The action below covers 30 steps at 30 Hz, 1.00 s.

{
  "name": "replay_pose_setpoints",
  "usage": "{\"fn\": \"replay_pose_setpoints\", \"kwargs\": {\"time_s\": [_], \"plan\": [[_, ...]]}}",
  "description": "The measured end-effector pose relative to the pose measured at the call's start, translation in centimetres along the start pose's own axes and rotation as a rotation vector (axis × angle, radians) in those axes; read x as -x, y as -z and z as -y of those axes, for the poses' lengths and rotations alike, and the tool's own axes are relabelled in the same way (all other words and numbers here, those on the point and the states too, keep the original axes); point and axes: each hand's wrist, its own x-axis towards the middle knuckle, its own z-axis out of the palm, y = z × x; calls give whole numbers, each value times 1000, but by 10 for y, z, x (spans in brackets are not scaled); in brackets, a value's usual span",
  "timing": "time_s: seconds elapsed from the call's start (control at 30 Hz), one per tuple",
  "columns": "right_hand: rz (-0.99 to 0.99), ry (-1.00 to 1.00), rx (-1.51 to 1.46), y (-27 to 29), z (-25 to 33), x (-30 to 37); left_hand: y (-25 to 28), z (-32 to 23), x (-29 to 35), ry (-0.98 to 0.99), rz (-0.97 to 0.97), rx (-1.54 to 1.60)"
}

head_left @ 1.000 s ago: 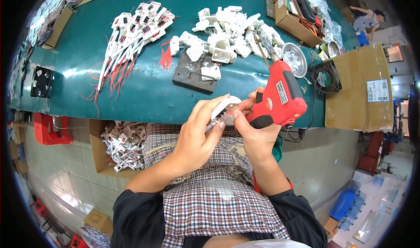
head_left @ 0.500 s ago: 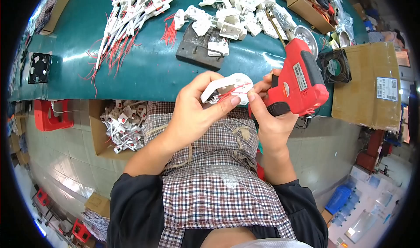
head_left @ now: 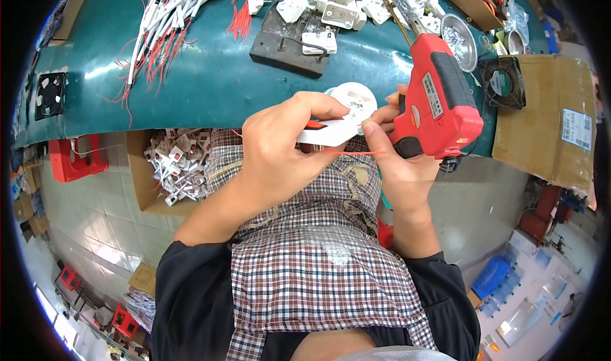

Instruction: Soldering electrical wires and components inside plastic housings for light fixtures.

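Observation:
My left hand point(head_left: 273, 138) is closed around a white plastic socket housing point(head_left: 340, 132) with a round end and a red-and-black switch on its side. A thin red wire point(head_left: 359, 153) sticks out beneath it toward the right. My right hand point(head_left: 407, 170) grips a red and black soldering gun point(head_left: 439, 103), its long metal tip directed away from me over the table. The right thumb and fingertips are at the housing's right edge; whether they pinch it or a wire is hard to see.
On the green table point(head_left: 184, 100) lie white cords with red wires point(head_left: 162, 30), a pile of white housings point(head_left: 340, 11), a dark metal block point(head_left: 280, 42) and a metal bowl point(head_left: 470, 58). Two small fans point(head_left: 503, 83) point(head_left: 49, 96) flank me. A carton of finished-looking parts point(head_left: 181, 170) stands below.
The housing has been turned over in my left hand, so its round outer face and switch now show. The red wire hangs below it. The view has shifted slightly.

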Motion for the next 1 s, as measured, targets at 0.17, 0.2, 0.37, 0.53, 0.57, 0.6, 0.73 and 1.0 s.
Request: {"fn": "replay_pose_setpoints", "kwargs": {"time_s": [0.17, 0.2, 0.37, 0.53, 0.57, 0.6, 0.73, 1.0], "plan": [[-53, 50, 294, 16, -3, 8, -7, 0, -1, 271, -44, 13], [-110, 11, 178, 18, 4, 10, -9, 3, 0, 280, -40, 3], [-74, -72, 150, 51, 10, 41, -17, 8, -2, 274, -39, 2], [-45, -180, 40, 65, 32, 69, -21, 10, -5, 256, -46, -20], [-6, -175, 12, 71, 31, 75, -21, 10, -5, 261, -44, -20], [17, -119, 40, 75, 26, 82, -23, 10, -5, 248, -52, -16], [170, -148, 313, 97, 21, 103, -23, 10, -3, 237, -73, -46], [124, -264, 483, 93, 20, 106, -27, 11, -1, 188, -92, -105]]}}
